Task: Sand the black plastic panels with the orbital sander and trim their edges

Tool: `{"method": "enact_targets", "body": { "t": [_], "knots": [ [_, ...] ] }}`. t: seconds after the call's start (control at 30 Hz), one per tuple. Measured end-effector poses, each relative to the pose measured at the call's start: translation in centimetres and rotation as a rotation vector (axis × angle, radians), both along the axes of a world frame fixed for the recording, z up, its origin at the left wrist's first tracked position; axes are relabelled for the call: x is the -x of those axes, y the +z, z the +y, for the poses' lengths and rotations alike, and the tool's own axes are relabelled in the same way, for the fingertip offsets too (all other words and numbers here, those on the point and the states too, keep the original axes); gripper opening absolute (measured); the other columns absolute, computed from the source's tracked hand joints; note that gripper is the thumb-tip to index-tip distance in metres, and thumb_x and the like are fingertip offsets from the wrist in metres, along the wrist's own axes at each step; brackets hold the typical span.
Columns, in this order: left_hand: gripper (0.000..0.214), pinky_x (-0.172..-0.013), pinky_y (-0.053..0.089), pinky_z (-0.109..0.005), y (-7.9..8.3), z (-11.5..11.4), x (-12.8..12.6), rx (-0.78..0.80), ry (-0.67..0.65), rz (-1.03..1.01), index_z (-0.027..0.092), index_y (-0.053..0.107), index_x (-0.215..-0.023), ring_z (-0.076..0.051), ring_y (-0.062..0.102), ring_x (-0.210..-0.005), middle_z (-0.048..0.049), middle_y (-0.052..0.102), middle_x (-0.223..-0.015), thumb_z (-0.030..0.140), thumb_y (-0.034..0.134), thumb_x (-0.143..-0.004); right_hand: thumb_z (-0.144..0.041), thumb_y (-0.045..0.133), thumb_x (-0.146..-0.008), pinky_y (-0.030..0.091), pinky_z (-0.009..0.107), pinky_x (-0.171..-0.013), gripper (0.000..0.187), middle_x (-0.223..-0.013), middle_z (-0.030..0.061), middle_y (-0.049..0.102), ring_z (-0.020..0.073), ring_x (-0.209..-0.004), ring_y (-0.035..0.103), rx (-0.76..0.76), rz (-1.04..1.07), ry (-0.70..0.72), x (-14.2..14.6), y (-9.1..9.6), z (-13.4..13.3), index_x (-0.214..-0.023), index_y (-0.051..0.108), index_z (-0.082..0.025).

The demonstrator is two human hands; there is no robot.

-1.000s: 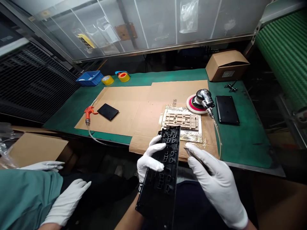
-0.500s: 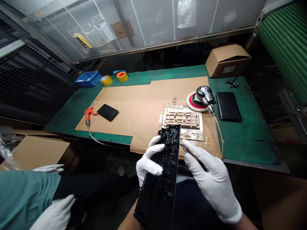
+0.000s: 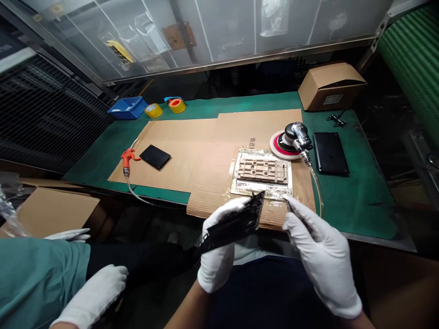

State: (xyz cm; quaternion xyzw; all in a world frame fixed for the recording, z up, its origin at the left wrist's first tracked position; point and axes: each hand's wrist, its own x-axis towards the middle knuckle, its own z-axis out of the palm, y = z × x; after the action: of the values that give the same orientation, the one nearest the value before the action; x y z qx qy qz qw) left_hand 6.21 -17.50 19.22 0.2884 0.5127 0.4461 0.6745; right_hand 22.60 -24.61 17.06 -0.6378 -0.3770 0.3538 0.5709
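The gloved fingers of my left hand curl closed around the black plastic panel, held tilted over the front edge of the cardboard sheet — my right hand pinches a slim metal tool (its tip just apart from the panel, as far as I can see). Beyond them lie a foil-backed beige jig and an air sander; a co-worker's gloved hand sits off to my right's far side, past my left arm. My forearms angle inward.

Left hand, white-gloved, grips a black moulded plastic panel, held tilted. Right hand, also gloved, pinches a slim dark tool just beside the panel. Beyond them, tan blocks sit on foil on a cardboard sheet, near an orbital sander.
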Motion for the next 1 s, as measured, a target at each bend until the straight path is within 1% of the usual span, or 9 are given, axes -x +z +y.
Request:
{"method": "enact_targets", "body": {
  "t": [0.07,0.13,0.23,0.33,0.43,0.53,0.7,0.83,1.0],
  "knots": [
    [0.029,-0.101,0.055,-0.035,0.3,0.0,-0.4,-0.011,-0.049,0.088,0.019,0.079,-0.095,-0.029,0.067,-0.117,-0.0064,0.077,-0.107,0.028,0.092,-0.069,-0.035,0.07,-0.095,0.062,0.036,-0.095,0.043,-0.125,0.0057,0.073,0.0231,-0.105,0.073,0.055,0.001,-0.061,-1.2,-0.6,-0.4,-0.137,0.067,-0.028],
    [0.032,-0.095,0.057,-0.033,0.5,-0.1,-0.6,0.038,-0.08,0.082,0.016,0.079,-0.102,-0.025,0.071,-0.103,-0.0064,0.078,-0.102,0.033,0.088,-0.076,-0.038,0.071,-0.093,0.065,0.035,-0.087,0.045,-0.118,0.0071,0.075,0.0238,-0.098,0.075,0.086,-0.017,-0.103,-2.2,-1.0,-1.0,-0.136,0.068,-0.026],
    [0.03,-0.079,0.06,-0.029,0.9,-0.4,-0.5,0.219,-0.146,-0.1,0.015,0.078,-0.104,-0.02,0.073,-0.084,-0.0055,0.078,-0.094,0.035,0.083,-0.083,-0.039,0.071,-0.093,0.066,0.034,-0.08,0.043,-0.11,0.0071,0.077,0.0235,-0.091,0.075,0.123,-0.053,-0.098,-3.1,-1.4,-2.4,-0.134,0.07,-0.024],
    [0.02,-0.068,0.059,-0.024,1.0,-0.8,-0.6,0.388,-0.238,-0.217,0.016,0.078,-0.098,-0.016,0.072,-0.073,-0.0041,0.078,-0.086,0.029,0.081,-0.084,-0.036,0.07,-0.094,0.064,0.033,-0.087,0.038,-0.11,0.0052,0.077,0.0219,-0.093,0.075,0.157,-0.101,-0.031,-3.2,-1.2,-4.4,-0.131,0.071,-0.027],
    [0.018,-0.068,0.06,-0.024,0.9,-1.2,-1.2,0.468,-0.309,-0.236,0.016,0.078,-0.099,-0.017,0.073,-0.074,-0.0047,0.078,-0.087,0.026,0.08,-0.084,-0.029,0.069,-0.096,0.061,0.027,-0.091,0.035,-0.114,0.0016,0.076,0.018,-0.097,0.074,0.158,-0.135,0.023,-2.9,-0.5,-6.3,-0.131,0.071,-0.032],
    [0.018,-0.067,0.06,-0.024,0.6,-1.6,-2.1,0.496,-0.365,-0.258,0.015,0.078,-0.101,-0.017,0.073,-0.074,-0.0053,0.078,-0.087,0.023,0.079,-0.085,-0.022,0.068,-0.096,0.06,0.02,-0.084,0.038,-0.108,-0.0018,0.076,0.013,-0.09,0.074,0.122,-0.18,0.03,-2.8,0.3,-7.4,-0.132,0.069,-0.036],
    [0.015,-0.068,0.06,-0.023,0.5,-1.8,-3.0,0.509,-0.443,-0.311,0.013,0.078,-0.099,-0.017,0.073,-0.071,-0.0052,0.078,-0.084,0.021,0.076,-0.086,-0.019,0.066,-0.097,0.058,0.022,-0.079,0.04,-0.109,0.001,0.075,0.0137,-0.089,0.072,0.094,-0.217,0.043,-2.7,0.7,-7.4,-0.134,0.068,-0.033],
    [0.016,-0.071,0.061,-0.025,0.6,-1.9,-2.8,0.528,-0.443,-0.337,0.012,0.078,-0.1,-0.019,0.075,-0.075,-0.0082,0.079,-0.089,0.02,0.076,-0.086,-0.018,0.065,-0.097,0.058,0.023,-0.077,0.041,-0.108,0.0019,0.074,0.0144,-0.088,0.071,0.071,-0.2,0.089,-2.4,0.4,-7.0,-0.135,0.067,-0.033],
    [0.01,-0.068,0.06,-0.023,0.8,-2.1,-2.5,0.536,-0.391,-0.358,0.014,0.078,-0.093,-0.017,0.074,-0.071,-0.0052,0.078,-0.082,0.017,0.077,-0.084,-0.017,0.065,-0.097,0.057,0.025,-0.076,0.042,-0.106,0.0033,0.074,0.0152,-0.086,0.07,0.039,-0.209,0.113,-2.0,0.2,-6.6,-0.136,0.067,-0.031]
  ]
}}
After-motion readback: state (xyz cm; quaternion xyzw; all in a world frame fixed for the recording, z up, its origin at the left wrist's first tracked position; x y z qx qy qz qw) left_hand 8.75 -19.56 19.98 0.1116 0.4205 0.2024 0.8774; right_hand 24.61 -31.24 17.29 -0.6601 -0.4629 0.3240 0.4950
